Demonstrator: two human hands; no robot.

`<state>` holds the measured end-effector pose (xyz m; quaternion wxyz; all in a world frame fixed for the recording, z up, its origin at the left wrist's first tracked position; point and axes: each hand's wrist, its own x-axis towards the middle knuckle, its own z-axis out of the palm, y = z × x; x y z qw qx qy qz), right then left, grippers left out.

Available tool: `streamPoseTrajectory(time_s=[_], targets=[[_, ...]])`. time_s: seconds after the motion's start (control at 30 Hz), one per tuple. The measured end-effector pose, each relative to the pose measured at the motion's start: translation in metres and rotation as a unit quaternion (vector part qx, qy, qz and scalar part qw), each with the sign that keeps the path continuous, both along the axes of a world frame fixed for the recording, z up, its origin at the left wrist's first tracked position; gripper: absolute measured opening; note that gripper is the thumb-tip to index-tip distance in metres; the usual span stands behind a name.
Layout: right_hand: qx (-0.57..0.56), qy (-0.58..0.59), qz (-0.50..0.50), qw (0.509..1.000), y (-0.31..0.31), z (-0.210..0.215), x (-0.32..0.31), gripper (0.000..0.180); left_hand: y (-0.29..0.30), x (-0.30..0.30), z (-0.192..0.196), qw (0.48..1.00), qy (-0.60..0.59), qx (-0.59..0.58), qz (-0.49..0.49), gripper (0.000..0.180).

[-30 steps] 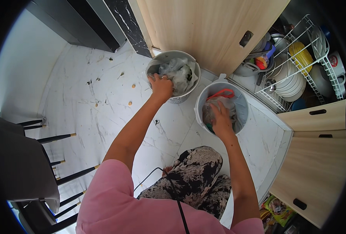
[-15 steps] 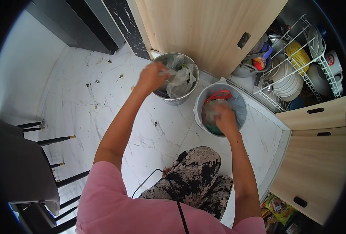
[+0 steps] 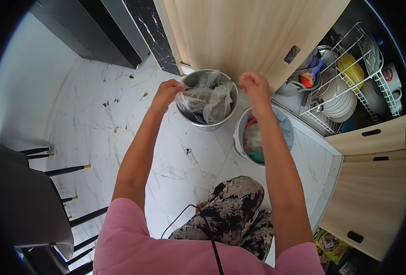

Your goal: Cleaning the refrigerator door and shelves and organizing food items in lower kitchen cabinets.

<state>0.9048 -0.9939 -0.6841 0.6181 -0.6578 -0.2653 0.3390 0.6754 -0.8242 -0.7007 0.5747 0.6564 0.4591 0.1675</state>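
My left hand (image 3: 167, 93) is closed on the edge of a clear plastic bag (image 3: 194, 99), at the left rim of a round metal bin (image 3: 236, 94). More crumpled plastic (image 3: 217, 103) fills that bin. My right hand (image 3: 255, 86) is raised between the bin and a white bucket (image 3: 238, 143), its fingers curled in and slightly blurred; whether anything is in them I cannot make out. Inside the bucket, a pale bag liner (image 3: 285, 130) surrounds a cloudy, stuffed bag (image 3: 252, 137) and something green (image 3: 258, 157). My right forearm hides part of the bucket.
A wooden cabinet door (image 3: 249, 36) stands behind the bin. To the right, an open cabinet holds a white wire rack (image 3: 324, 121) with plates (image 3: 342, 106) and a yellow basket (image 3: 351, 71). Dark debris (image 3: 188, 151) dots the marble floor. A grey chair (image 3: 24, 197) stands left.
My right hand has risen out of the white bucket, moving up beside the metal bin. My left hand has shifted to the bin's left rim, drawing the plastic bag out leftward.
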Motion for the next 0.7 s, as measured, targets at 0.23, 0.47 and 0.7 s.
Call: streamPoseTrajectory(time_s=[0.23, 0.47, 0.7], targets=[[-0.101, -0.553, -0.007, 0.827, -0.006, -0.065, -0.03, 0.015, -0.032, -0.005, 0.01, 0.988, -0.119, -0.096, -0.026, 0.008], [0.012, -0.148, 0.127, 0.981, -0.001, -0.023, -0.046, 0.008, -0.05, -0.015, 0.013, 0.998, -0.032, -0.042, -0.027, 0.024], [-0.03, -0.412, 0.071, 0.908, -0.019, -0.021, -0.086, 0.006, -0.095, 0.022, -0.014, 0.807, 0.366, 0.254, -0.387, 0.044]])
